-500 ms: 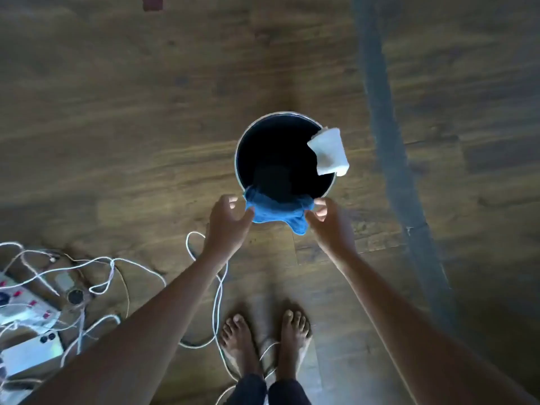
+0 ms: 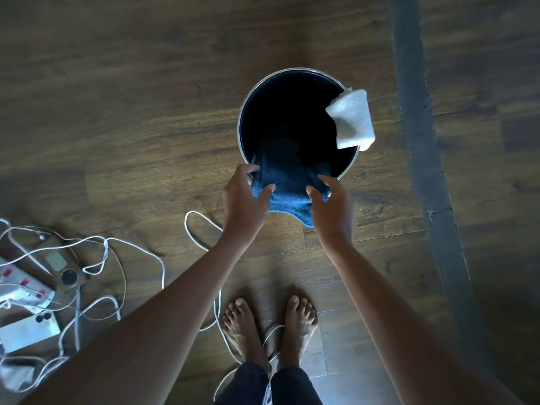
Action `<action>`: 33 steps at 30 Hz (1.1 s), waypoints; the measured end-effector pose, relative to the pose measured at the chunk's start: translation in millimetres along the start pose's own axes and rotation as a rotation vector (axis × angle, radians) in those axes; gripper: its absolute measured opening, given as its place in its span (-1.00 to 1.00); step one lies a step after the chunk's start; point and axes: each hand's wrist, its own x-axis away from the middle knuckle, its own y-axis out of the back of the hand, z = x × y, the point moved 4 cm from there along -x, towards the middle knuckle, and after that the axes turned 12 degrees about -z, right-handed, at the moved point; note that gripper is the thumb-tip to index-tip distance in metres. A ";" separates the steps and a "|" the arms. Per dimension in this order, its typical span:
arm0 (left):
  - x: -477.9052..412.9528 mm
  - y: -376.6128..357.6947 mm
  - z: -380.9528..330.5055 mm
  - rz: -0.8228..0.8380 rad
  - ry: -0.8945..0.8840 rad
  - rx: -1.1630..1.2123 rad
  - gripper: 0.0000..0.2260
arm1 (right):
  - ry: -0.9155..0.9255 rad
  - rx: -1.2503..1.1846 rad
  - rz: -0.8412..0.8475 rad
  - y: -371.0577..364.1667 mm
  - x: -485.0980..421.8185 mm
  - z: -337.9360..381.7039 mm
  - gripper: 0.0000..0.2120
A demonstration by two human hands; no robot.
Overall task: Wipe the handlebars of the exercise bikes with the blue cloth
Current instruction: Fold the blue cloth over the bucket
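Since half a second ago your left hand (image 2: 244,200) and right hand (image 2: 331,206) have moved inward onto the blue cloth (image 2: 287,185) — fingers and thumbs now curl into it, each hand grasping one side. Below you is a wooden floor (image 2: 117,112). On it stands a dark round bucket (image 2: 240,121) — the blue cloth hangs over its near rim, a white cloth (image 2: 352,119) over its right rim. White cables (image 2: 96,249) tangle at your left.

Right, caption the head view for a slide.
Left hand and right hand grip the blue cloth over a bucket rim that also holds a white cloth.
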 end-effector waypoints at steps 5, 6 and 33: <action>15.8 34.3 -14.6 -0.021 0.015 0.078 -0.71 | 0.096 -0.143 -0.019 29.6 27.1 24.6 -0.73; 18.7 44.5 -19.3 -0.013 0.041 0.120 -0.71 | 0.102 -0.175 -0.016 38.3 33.5 32.7 -0.74; 122.2 544.7 -391.1 -0.256 0.053 0.976 -0.81 | 0.435 -0.941 0.361 426.9 287.7 473.7 -0.55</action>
